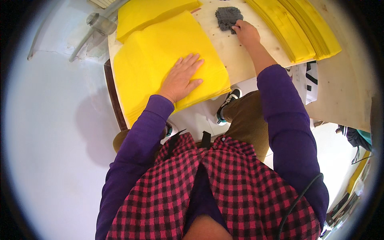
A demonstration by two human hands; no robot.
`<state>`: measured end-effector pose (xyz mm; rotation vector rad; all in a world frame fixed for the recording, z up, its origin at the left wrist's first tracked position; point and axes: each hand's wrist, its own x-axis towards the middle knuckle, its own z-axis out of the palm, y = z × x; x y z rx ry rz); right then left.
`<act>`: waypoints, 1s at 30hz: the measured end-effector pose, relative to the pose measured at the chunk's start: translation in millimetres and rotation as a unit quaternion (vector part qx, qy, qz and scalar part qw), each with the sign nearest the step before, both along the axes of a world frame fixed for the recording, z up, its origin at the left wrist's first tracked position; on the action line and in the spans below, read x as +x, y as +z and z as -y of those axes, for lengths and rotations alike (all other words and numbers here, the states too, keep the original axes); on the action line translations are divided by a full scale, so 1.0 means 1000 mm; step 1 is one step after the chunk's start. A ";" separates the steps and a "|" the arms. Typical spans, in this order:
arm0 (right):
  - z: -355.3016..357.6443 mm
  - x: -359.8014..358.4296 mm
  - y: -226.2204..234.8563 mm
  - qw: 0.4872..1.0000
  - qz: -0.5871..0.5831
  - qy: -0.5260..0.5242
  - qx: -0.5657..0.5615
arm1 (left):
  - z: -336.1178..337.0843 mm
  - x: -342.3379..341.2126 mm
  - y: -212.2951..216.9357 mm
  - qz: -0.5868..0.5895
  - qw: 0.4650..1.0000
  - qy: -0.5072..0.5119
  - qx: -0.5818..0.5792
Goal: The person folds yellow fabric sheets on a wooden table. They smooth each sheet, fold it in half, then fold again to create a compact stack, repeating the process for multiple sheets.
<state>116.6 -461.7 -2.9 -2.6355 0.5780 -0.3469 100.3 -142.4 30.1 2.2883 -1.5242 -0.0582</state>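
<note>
My left hand [183, 78] lies flat on a stack of yellow sheets [140, 72], fingers slightly spread and thumb out to the side. The sheets look thin and soft, like non-woven fabric, and their layered edges show along the near side. Beyond the stack's far right corner, a folded dark grey cloth [228, 17] with a rough, shaggy surface rests on the wooden tabletop [236, 54]. My right hand [247, 33] pinches the cloth's near right edge between thumb and fingers. Parts of those fingertips are hidden.
Another yellow stack [152, 14] lies behind the first. Long folded yellow bundles [294, 30] run along the table's right side. A clear jar [101, 24] is at the far left, next to a pale wall. My shoe [229, 102] shows below the table's near edge.
</note>
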 end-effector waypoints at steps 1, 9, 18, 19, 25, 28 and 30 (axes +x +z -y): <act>0.000 0.001 0.002 1.000 -0.019 -0.005 -0.012 | 0.000 0.000 0.000 -0.002 1.000 0.000 -0.003; -0.004 -0.007 0.008 0.998 0.003 -0.046 0.038 | -0.002 0.002 -0.005 -0.001 1.000 -0.002 -0.018; -0.039 -0.089 0.024 0.941 0.078 0.107 0.311 | -0.007 0.003 -0.007 0.001 0.999 -0.004 -0.053; -0.046 -0.093 0.029 0.932 0.058 0.126 0.335 | -0.007 0.003 -0.008 0.000 0.999 -0.003 -0.053; -0.066 -0.094 0.036 0.901 0.013 0.248 0.355 | -0.003 0.005 -0.008 -0.016 0.999 -0.003 -0.051; -0.066 -0.086 0.026 0.875 -0.013 0.275 0.397 | -0.003 0.006 -0.006 -0.019 0.999 0.000 -0.046; -0.064 -0.082 0.018 0.856 -0.026 0.286 0.431 | -0.003 0.005 -0.005 -0.027 0.999 0.001 -0.040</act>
